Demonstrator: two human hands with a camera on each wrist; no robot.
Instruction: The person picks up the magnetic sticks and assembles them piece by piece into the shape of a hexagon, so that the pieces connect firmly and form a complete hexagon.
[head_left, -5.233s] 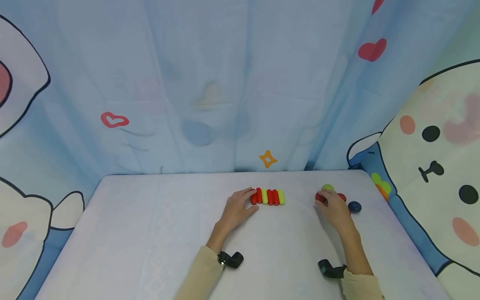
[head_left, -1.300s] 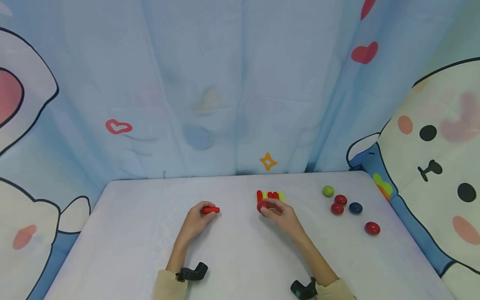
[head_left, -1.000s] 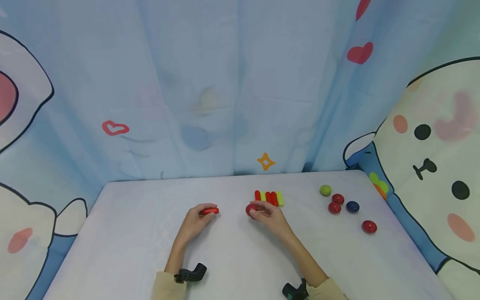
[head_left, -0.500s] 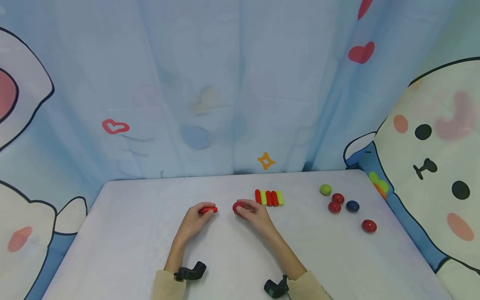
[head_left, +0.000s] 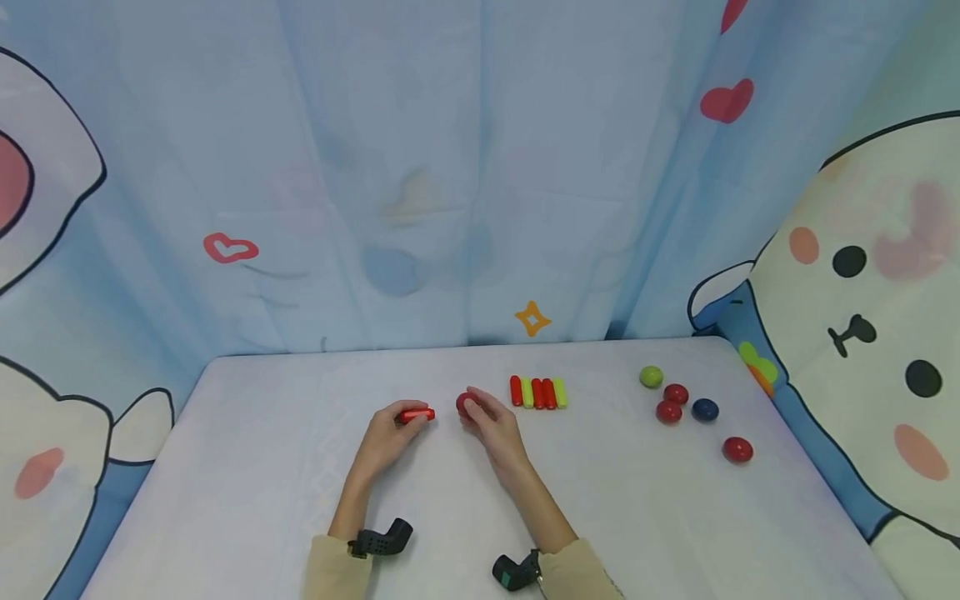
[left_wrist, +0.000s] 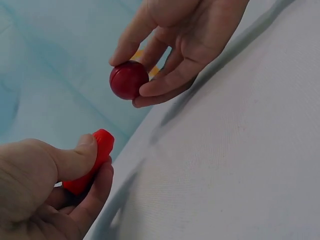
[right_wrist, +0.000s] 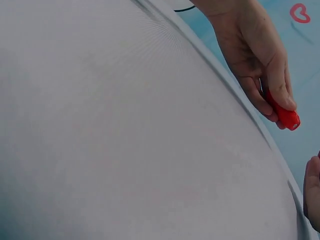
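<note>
My left hand (head_left: pixel 384 437) pinches a short red plastic stick (left_wrist: pixel 102 145) between thumb and fingers, its end pointing right in the head view. Facing it, my right hand (head_left: pixel 497 429) holds a glossy red ball (left_wrist: pixel 128 80) in its fingertips; a thin seam line runs over the ball. A small gap separates stick and ball, both held above the white table (head_left: pixel 247 500). In the right wrist view the stick's free end (right_wrist: pixel 291 121) shows a small opening, while the right hand is mostly cut off at the edge.
Behind the right hand lies a row of red and yellow-green sticks (head_left: pixel 538 393). Farther right are a green ball (head_left: pixel 651 377), a blue ball (head_left: pixel 705 410), two red balls together (head_left: pixel 669 412) and another red ball (head_left: pixel 738 450). A blue curtain (head_left: pixel 375 167) hangs behind the table.
My left hand has taken a red stick from the row's left end and moved left. My right hand has picked up a red ball and carried it left, close to the stick.
</note>
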